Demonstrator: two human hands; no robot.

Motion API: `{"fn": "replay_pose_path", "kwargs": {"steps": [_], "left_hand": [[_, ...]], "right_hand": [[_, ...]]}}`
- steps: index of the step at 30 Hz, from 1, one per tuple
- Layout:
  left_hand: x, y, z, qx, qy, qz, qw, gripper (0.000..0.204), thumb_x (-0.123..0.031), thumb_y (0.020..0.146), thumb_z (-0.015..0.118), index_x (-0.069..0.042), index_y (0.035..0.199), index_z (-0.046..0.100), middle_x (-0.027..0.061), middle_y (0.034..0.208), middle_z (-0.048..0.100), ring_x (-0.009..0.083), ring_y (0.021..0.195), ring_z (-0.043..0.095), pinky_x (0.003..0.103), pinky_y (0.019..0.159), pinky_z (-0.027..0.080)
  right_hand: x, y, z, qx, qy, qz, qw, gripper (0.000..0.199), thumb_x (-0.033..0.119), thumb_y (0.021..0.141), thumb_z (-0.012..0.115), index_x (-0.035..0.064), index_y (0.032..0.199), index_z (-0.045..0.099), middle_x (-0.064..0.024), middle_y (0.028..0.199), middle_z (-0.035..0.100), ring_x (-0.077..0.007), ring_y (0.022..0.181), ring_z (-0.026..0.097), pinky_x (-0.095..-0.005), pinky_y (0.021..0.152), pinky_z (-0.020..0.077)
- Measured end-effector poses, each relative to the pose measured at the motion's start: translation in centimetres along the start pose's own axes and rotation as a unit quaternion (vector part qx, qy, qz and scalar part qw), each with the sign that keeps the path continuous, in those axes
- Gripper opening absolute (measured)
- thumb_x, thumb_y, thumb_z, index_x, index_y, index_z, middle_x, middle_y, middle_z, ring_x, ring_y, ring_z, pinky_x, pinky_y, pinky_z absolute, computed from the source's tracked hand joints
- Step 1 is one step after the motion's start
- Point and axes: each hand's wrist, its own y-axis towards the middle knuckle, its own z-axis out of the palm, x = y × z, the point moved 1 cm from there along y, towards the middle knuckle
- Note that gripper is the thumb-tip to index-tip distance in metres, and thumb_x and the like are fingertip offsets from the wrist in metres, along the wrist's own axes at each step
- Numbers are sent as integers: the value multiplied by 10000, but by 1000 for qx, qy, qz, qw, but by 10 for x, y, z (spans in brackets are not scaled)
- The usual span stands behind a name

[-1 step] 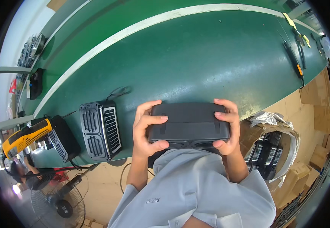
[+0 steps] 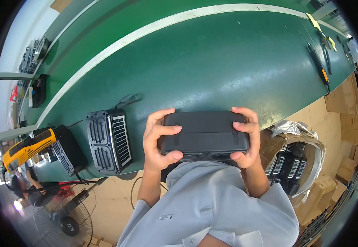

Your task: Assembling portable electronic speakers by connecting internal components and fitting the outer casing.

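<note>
I hold a black rectangular speaker-like box (image 2: 205, 131) by its two ends, close to my chest, over the near edge of the green table (image 2: 212, 61). My left hand (image 2: 157, 140) wraps its left end, with the thumb on the front and the fingers on top. My right hand (image 2: 245, 138) grips the right end the same way. Two round openings show on the box's lower face.
A similar black unit with grilles and a small panel (image 2: 108, 140) lies on the table to my left. Beyond it are another black unit (image 2: 67, 150) and a yellow and black tool (image 2: 25, 149). A lined carton with several black units (image 2: 289, 164) stands at my right, and a floor fan (image 2: 61, 222) at lower left. Hand tools (image 2: 319, 61) lie far right.
</note>
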Motion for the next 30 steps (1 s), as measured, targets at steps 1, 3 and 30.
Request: {"fn": "replay_pose_path", "kwargs": {"steps": [1,3,30], "left_hand": [[1,-2,1,-6,12,1,1000,690,-617,783,841,-34,1131,714,255,1436,508,360,1225,553,464,1053,423],[2,-6,0,-17,19,-10,1000,663,-583,778,853,-37,1127,713,250,1427,511,360,1218,556,469,1054,426],[-72,45,9,35,-53,-134,989,931,-317,666,943,44,1355,431,191,1190,666,231,1071,666,348,962,510]], "right_hand": [[0,2,-2,0,4,1,1000,747,584,841,795,47,1308,569,-298,1447,465,-384,1261,526,-497,1064,425],[1,5,-3,19,-10,12,1000,757,579,836,801,35,1303,560,-292,1450,457,-378,1276,509,-489,1071,414],[21,38,51,-17,476,262,840,1469,575,587,984,15,1643,129,-161,1631,327,-268,1492,372,-408,1187,367]]}}
